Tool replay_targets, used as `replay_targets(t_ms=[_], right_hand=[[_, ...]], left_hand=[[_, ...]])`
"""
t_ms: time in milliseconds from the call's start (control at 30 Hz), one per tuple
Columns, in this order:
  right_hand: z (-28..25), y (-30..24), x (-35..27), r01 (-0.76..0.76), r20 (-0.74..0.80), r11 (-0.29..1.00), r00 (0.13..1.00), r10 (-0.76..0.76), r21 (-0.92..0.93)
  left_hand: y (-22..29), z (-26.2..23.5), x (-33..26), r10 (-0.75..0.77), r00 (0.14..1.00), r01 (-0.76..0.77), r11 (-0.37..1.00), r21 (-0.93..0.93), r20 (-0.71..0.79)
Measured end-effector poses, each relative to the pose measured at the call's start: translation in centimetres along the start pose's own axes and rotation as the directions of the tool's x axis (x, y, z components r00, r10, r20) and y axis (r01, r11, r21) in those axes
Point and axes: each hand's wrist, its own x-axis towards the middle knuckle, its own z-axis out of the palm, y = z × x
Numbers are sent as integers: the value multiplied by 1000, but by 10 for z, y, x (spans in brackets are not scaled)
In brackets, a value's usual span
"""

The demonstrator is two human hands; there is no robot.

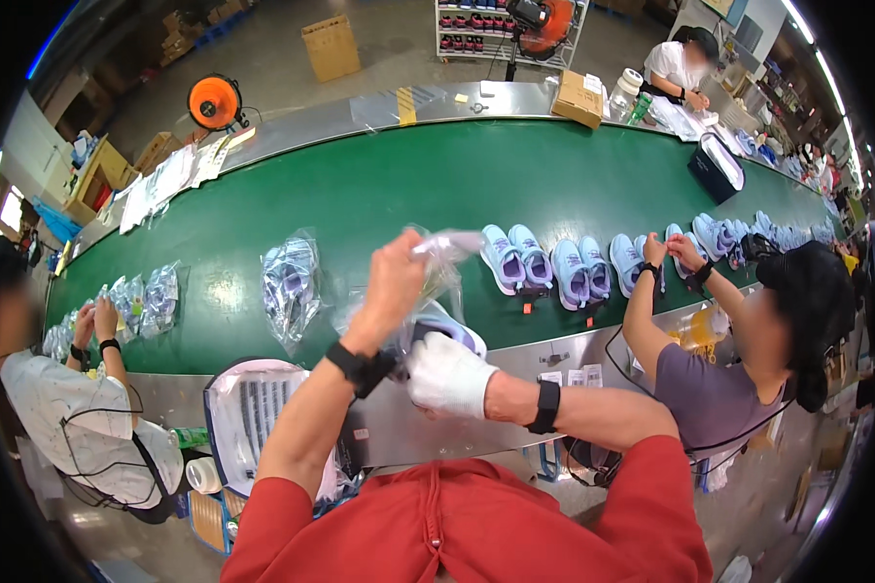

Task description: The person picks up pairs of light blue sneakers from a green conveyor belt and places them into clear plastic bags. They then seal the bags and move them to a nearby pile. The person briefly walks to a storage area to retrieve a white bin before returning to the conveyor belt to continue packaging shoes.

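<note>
My bare left hand [392,282] is raised over the green conveyor belt, its fingers closed on a clear plastic bag [445,277]. The bag hangs down around a pale blue and lilac shoe [454,324] close to the belt's near edge. In a white knitted glove, my right hand [447,374] is closed at the near side of this shoe, partly covering it. Whether a second shoe lies behind my hands I cannot tell. Just right of the bag stands a pair of matching sneakers [517,258]. To the left lies a bagged pair [290,282].
Several more sneaker pairs [581,272] line the belt [379,185] to the right. Co-workers sit on both sides, one handling shoes [673,255], the other near bagged shoes [160,299]. A lined box [253,418] stands at the near edge. A cardboard box [578,99] is across the belt.
</note>
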Motion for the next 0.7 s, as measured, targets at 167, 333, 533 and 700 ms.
replay_targets(t_ms=[167,333,533,700], right_hand=[[94,31,6,64,-332,747,918,215,661],[12,49,12,-617,425,334,758,495,712],[86,29,27,575,-156,-780,818,553,248],[104,54,100,201,-81,-101,734,674,974]], left_hand=[[29,13,-30,328,780,-514,822,246,532],[-7,-36,-66,196,946,-250,948,195,258],[-8,0,-107,120,971,-154,975,162,206],[20,-68,-42,-112,993,109,985,131,20]])
